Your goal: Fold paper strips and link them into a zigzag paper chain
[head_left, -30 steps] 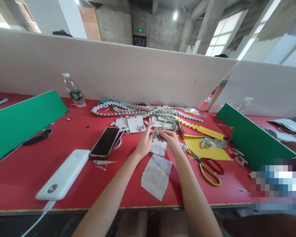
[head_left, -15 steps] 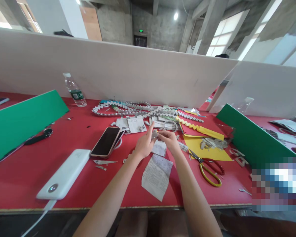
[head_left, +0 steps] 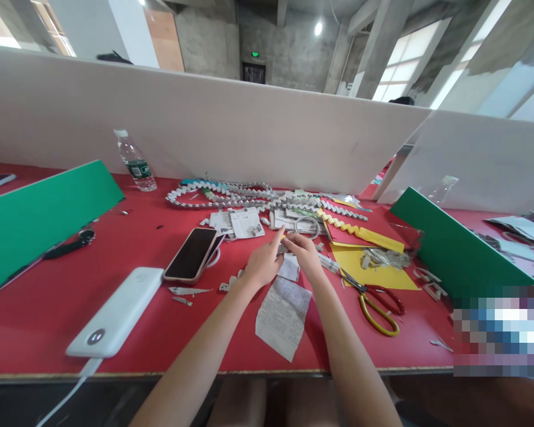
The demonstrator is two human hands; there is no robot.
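Note:
My left hand [head_left: 263, 262] and my right hand [head_left: 301, 254] meet over the middle of the red table [head_left: 48, 308]. Together they pinch a small folded piece of grey paper [head_left: 283, 248] between their fingertips; the left forefinger points up. Beneath the hands lie a small white slip [head_left: 289, 268] and a crumpled printed receipt [head_left: 282, 315]. A ring of clear tape [head_left: 307, 226] sits just beyond the fingers.
Phone [head_left: 190, 254] and white power bank [head_left: 116, 312] lie at left, yellow-handled scissors [head_left: 374, 301] on yellow paper [head_left: 370, 267] at right. Folded paper chains [head_left: 222, 196] line the back, beside a water bottle [head_left: 134, 161]. Green boards [head_left: 40, 213] flank both sides.
Both hands have dropped slightly toward the table with the folded piece, and the left forefinger has straightened. A few small paper bits now show left of my left wrist.

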